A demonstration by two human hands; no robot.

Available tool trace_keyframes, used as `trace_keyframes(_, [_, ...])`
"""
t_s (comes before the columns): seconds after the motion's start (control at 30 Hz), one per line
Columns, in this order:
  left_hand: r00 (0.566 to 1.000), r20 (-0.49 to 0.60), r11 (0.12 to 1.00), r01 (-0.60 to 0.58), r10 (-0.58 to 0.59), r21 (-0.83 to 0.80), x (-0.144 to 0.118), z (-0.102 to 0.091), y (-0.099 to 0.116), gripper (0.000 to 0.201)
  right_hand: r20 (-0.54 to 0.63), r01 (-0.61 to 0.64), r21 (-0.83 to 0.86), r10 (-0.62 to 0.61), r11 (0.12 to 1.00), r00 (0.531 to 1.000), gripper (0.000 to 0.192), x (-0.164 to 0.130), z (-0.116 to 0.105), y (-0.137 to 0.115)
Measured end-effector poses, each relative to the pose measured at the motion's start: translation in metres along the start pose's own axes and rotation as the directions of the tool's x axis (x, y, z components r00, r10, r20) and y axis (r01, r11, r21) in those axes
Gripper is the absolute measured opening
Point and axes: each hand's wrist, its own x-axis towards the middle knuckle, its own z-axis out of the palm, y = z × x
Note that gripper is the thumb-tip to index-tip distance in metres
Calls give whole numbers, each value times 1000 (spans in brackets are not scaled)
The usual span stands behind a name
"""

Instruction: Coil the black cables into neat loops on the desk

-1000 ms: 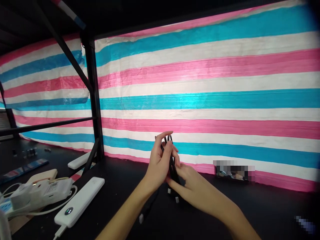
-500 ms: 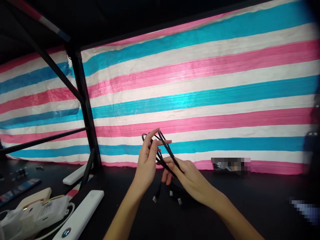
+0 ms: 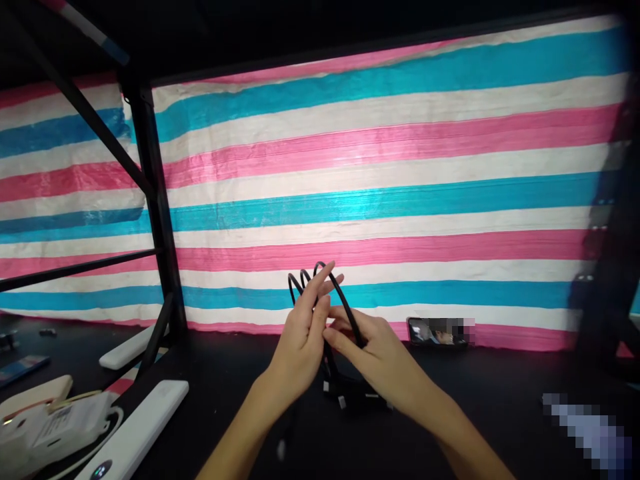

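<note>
A black cable (image 3: 346,303) is bent into several loops that rise above my two hands. My left hand (image 3: 303,337) has the loops between its thumb and long, nearly straight fingers. Close against it, my right hand (image 3: 373,343) grips the cable's right side with thumb and bent fingers. Below the hands are several metal-tipped plugs (image 3: 343,402) close to the black tabletop. Another light plug tip (image 3: 281,449) is blurred under my left wrist. Where the cable runs between the palms is hidden.
On the left are a long white device (image 3: 145,420) with a small display, a white power adapter (image 3: 60,427) with cords, and another white bar (image 3: 127,347). A phone (image 3: 437,332) leans against the striped sheet (image 3: 400,207). A black post (image 3: 160,220) stands left.
My hands have come closer together, and the loops now stand as separate arcs. One plug has swung down and left. The view has shifted slightly right.
</note>
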Motion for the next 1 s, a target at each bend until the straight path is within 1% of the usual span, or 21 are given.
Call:
trace_keyframes(0.07, [1000, 0, 999, 6, -6, -41, -1, 1, -1, 43, -5, -28, 0, 28, 1000, 1000, 24, 0, 0, -1])
trace_keyframes(0.2, [999, 39, 994, 3, 1, -110, -1, 3, -3, 42, 5, -46, 109, 46, 993, 999, 16, 0, -3, -1])
trace_keyframes(0.27, [999, 35, 998, -14, 16, -63, -1, 3, -4, 42, 8, -44, 145, 43, 989, 999, 13, 0, -3, 0])
trace_keyframes(0.4, [993, -39, 984, -106, 112, 143, 3, -6, -6, 42, -26, -32, 199, 38, 979, 999, 19, 4, 1, 9])
trace_keyframes(0.47, [982, -83, 962, -146, 169, 230, 7, -15, -7, 42, -83, 0, 251, 22, 968, 996, 22, 9, 0, 16])
trace_keyframes(0.53, [968, -137, 941, -162, 210, 297, 10, -25, -9, 41, -176, 47, 292, 5, 955, 984, 24, 13, -5, 23])
trace_keyframes(0.63, [945, -223, 921, -146, 238, 362, 15, -37, -11, 40, -328, 98, 289, 3, 952, 945, 29, 16, -17, 31])
trace_keyframes(0.73, [938, -258, 925, -130, 232, 358, 18, -43, -15, 40, -435, 120, 266, 8, 956, 900, 34, 15, -30, 31])
trace_keyframes(0.87, [956, -230, 924, -84, 180, 372, 20, -45, -23, 36, -536, 126, 325, 73, 937, 841, 39, 13, -39, 29])
trace_keyframes(0.93, [976, -167, 919, -68, 142, 389, 21, -43, -25, 35, -561, 118, 376, 125, 919, 818, 41, 13, -39, 27])
trace_keyframes(1.0, [996, -71, 929, -29, 59, 368, 20, -39, -24, 37, -570, 113, 411, 158, 905, 806, 42, 13, -38, 25])
